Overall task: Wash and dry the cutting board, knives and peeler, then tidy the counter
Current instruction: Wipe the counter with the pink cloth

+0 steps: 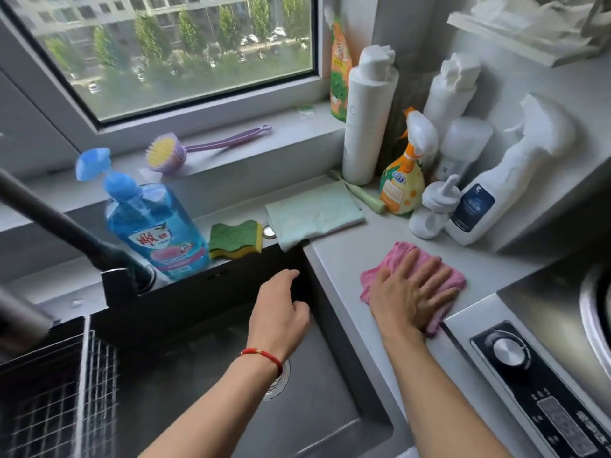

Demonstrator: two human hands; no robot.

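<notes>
My right hand [411,292] lies flat with spread fingers on a pink cloth [400,257], pressing it onto the grey counter [344,259] just right of the sink. My left hand [281,309] hovers above the dark sink [314,424], fingers loosely curled, holding nothing; a red string sits round its wrist. A green peeler [363,196] lies at the back of the counter beside a folded pale green cloth [314,213]. No cutting board or knife is in view.
A blue dish-soap bottle [155,219] and a green-yellow sponge [236,239] stand on the sink ledge. A purple brush [172,153] lies on the windowsill. Several spray bottles [401,180] crowd the back right corner. A hob with a knob [509,353] sits right; a wire basket [49,391] left.
</notes>
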